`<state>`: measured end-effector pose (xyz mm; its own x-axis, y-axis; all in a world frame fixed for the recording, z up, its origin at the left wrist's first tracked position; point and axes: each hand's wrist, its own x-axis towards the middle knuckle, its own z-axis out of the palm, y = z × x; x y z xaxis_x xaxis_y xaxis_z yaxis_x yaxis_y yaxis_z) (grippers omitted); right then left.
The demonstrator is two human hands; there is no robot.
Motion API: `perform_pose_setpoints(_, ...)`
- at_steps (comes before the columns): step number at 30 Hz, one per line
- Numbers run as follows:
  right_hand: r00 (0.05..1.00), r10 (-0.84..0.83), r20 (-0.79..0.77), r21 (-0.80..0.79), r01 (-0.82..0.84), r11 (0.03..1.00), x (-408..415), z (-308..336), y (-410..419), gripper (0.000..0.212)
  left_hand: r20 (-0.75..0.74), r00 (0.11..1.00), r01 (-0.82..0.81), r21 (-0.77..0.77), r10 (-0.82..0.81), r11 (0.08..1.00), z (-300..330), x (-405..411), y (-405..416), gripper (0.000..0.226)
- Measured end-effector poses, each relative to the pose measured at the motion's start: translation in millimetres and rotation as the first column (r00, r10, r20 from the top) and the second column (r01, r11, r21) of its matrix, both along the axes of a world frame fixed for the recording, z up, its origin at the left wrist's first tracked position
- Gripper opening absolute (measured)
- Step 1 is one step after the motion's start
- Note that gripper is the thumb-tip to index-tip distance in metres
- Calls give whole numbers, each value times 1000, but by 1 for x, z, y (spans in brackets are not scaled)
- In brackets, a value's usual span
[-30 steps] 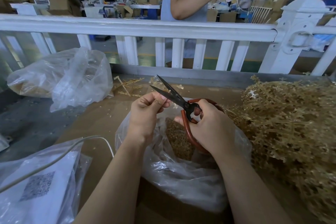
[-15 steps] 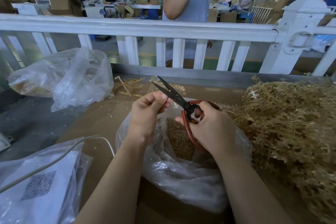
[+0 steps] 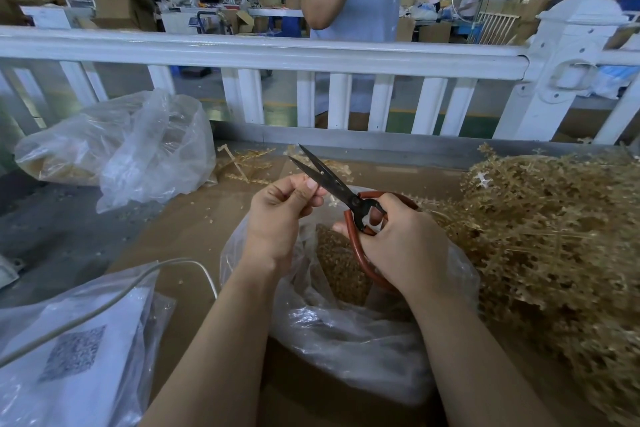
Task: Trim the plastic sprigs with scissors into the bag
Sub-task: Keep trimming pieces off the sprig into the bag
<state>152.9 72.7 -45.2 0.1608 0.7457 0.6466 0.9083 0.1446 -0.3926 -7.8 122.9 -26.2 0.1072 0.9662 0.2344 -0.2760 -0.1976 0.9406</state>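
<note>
While the right hand [image 3: 401, 239] grips the scissors [image 3: 343, 191], blades narrowly parted above the bag [image 3: 346, 329], the left hand [image 3: 280, 215] pinches something tiny beside them; sprigs [image 3: 554, 236] heap alongside.

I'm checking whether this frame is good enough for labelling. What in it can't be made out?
Head view only:
- What the left hand pinches: curled fingers hide it, and a small pale bit beside the scissors is too small to identify.
- Lower red handle loop: behind the right hand.
- Open bag: wrinkled plastic and the forearms hide how full it is.
- Sprig pile: cut off by the right edge.
</note>
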Motion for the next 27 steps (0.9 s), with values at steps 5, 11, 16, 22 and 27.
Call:
perform_pose_setpoints(5, 1000, 6, -10, -5, -6, 1000, -1, 1, -1, 81, 6, 1000, 7, -6, -7, 1000, 1, 0, 0, 34)
perform_pose_setpoints(11, 1000, 1, 4, -8, -1, 1000, 2, -1, 1, 59, 29, 1000, 4, -30, -3, 1000, 1, 2, 0, 28)
perform_pose_setpoints(16, 1000, -1, 18, 18, 1, 1000, 3, -5, 4, 50, 24, 1000, -7, -49, 9, 999, 1, 2, 1, 19)
perform_pose_setpoints(22, 971, 99, -216, -2, -101, 995, -1, -4, 3, 35, -5, 1000, 13, -164, -14, 986, 0, 4, 0, 20)
perform_pose_setpoints(27, 834, 164, -527, -33, -212, 977, 0, -3, 7, 20, -23, 998, 44, -224, -50, 974, 1, 3, -1, 13)
